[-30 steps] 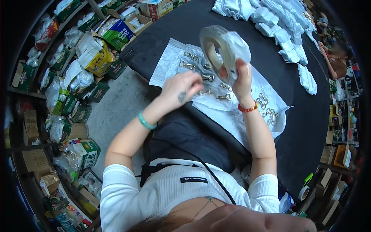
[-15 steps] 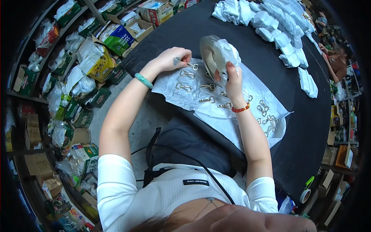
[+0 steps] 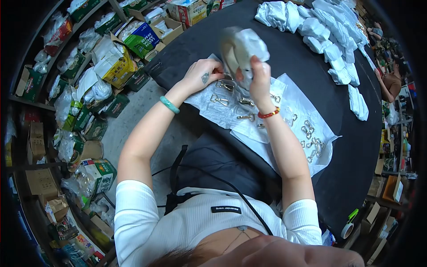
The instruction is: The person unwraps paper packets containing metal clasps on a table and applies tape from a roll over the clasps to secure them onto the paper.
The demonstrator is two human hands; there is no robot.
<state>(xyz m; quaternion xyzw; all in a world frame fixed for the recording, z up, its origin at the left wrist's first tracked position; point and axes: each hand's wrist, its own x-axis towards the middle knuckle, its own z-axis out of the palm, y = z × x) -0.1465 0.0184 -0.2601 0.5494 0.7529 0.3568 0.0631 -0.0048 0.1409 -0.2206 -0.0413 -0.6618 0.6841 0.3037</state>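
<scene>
My right hand grips a large roll of tape, blurred by motion, with a crumpled white wrapping on its outer side. It is raised over a white sheet on the black table. The fingertips of my left hand are pinched together at the sheet's far left corner, beside a metal snap hook. What they hold, if anything, is hidden. More snap hooks lie spread on the sheet, such as one on the left and a cluster on the right.
White wrapped bundles are heaped at the table's far right. A narrower tape roll with a green handle is by the near right edge. Shelves with boxes and plastic bags stand on the left. Another person is at the far right.
The tape roll in my right hand has moved up and to the left, away from the sheet. My left hand stays at the sheet's corner. The whole view has shifted slightly.
</scene>
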